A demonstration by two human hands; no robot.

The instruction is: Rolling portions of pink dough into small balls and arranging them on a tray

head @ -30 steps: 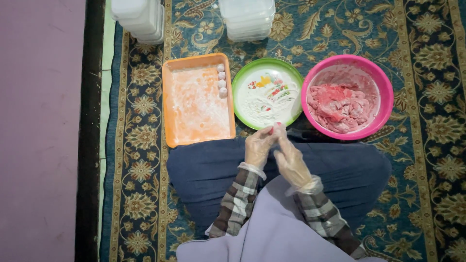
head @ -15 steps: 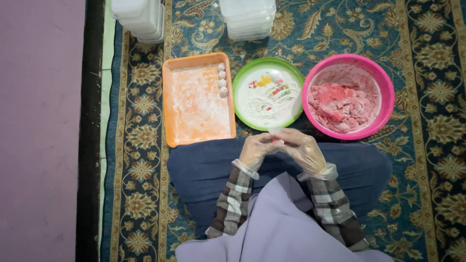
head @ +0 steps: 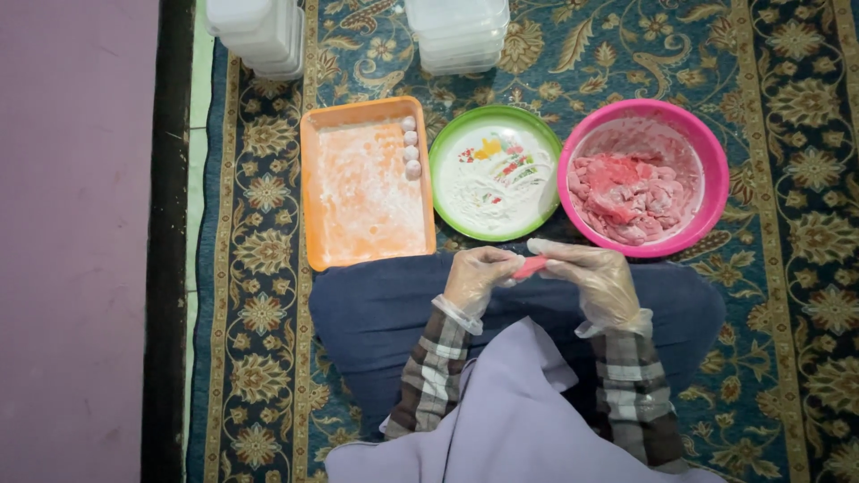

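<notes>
Head view, looking straight down on a seated person's lap. The left hand (head: 479,277) and the right hand (head: 592,275), both in thin clear gloves, meet over the dark blue lap (head: 385,313). Their fingers are curled in, pinching between them a small pink piece of dough (head: 530,266) (only its middle shows; the ends are hidden by the fingertips). Neither hand is spread flat, and neither holds anything else.

The green plate (head: 447,143), dusted white with a little painted pattern, serves as landmark. It lies on the patterned carpet (head: 787,268) just beyond the hands. The orange tray (head: 309,188) lies just left of the plate, floured, with four small pale balls (head: 411,145) in a column along its near-plate edge. The pink bowl (head: 711,170) sits just right of the plate, nearly touching it, and holds a heap of pink dough (head: 626,192). Stacked clear containers (head: 456,36) stand beyond the plate, with a second stack (head: 255,36) farther left.

Risks, as judged: the piece is held over cloth, so a slip would drop it onto the lap rather than into a vessel. The gloves look sticky, so dough may cling and tear. The plate and bowl rims stand close to the knuckles, and a wide sweep could tip either.

Open room: most of the tray floor is bare. The carpet right of the bowl and the strip left of the tray offer room.
</notes>
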